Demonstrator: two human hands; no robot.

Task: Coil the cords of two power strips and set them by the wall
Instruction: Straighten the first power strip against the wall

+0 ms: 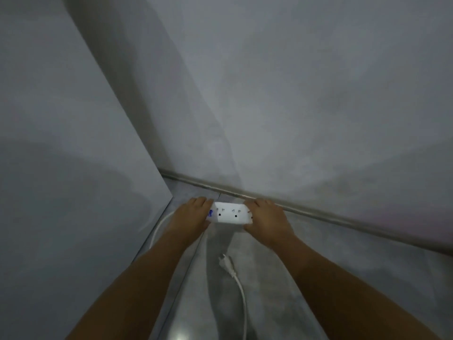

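Observation:
A white power strip (229, 213) lies on the grey floor close to the wall's skirting, sockets facing up. My left hand (193, 213) grips its left end and my right hand (266, 217) grips its right end. A white plug (226, 261) lies on the floor just behind the strip, and its white cord (241, 293) runs toward me between my forearms. Another stretch of white cord (159, 228) curves along the floor at the left, partly hidden by my left arm. Only one power strip is visible.
A grey wall (294, 106) stands straight ahead with a skirting board (318, 213) along its foot. A tall pale panel (61, 168) closes the left side, forming a narrow corner. Grey tiled floor (343, 278) extends to the right.

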